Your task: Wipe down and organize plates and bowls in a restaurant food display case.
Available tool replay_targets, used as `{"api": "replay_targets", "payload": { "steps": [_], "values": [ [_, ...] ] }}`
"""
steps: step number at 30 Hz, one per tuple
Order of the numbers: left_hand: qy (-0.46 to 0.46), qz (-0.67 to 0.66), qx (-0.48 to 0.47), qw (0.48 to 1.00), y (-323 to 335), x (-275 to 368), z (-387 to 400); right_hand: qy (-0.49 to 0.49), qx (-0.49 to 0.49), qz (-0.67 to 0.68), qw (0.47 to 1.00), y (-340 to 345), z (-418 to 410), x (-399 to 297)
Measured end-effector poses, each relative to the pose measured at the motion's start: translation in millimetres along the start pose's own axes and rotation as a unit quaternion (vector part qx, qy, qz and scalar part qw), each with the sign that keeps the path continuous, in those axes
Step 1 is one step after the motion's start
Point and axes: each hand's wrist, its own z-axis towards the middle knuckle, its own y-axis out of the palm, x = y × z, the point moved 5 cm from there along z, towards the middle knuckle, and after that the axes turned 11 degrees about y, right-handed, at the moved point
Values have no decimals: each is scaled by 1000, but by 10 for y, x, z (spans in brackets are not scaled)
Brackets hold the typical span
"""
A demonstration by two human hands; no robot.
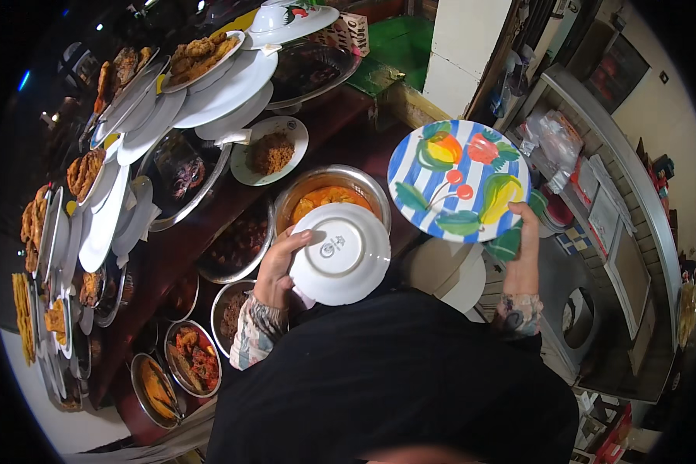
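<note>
My left hand (275,268) grips a white plate (354,275) by its left edge, thumb on top. Its underside with the foot ring and a printed mark faces up. In my right hand (523,246) is a blue-and-white striped plate (426,200) painted with fruit, its face turned up and its lower right rim under my thumb. Behind the white plate, partly hidden by it, stands a steel bowl of orange curry (333,194). A cloth with green patches (506,245) shows beside my right wrist. Pale plates (467,284) lie below the striped one.
Stacked plates of fried food (206,55) line the left side. Steel bowls of dark stew (238,252) and red sauced food (194,356) stand on the dark red shelf. A plate of brown crumbs (272,152) sits farther back. A metal-edged counter (652,197) runs along the right.
</note>
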Motion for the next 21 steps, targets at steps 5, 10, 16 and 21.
{"api": "replay_targets", "payload": {
  "steps": [5,10,16,21],
  "values": [
    [40,-40,47,997,-49,157,-176,-65,91,-1,994,-519,659,335],
    [77,-13,114,990,-81,251,-369,-90,119,-53,987,-637,982,704],
    [128,-3,137,982,-58,309,-457,17,93,46,994,-886,1615,1398],
    [194,-10,148,970,77,438,-486,46,131,20,990,-933,1916,1703]
  ]
}}
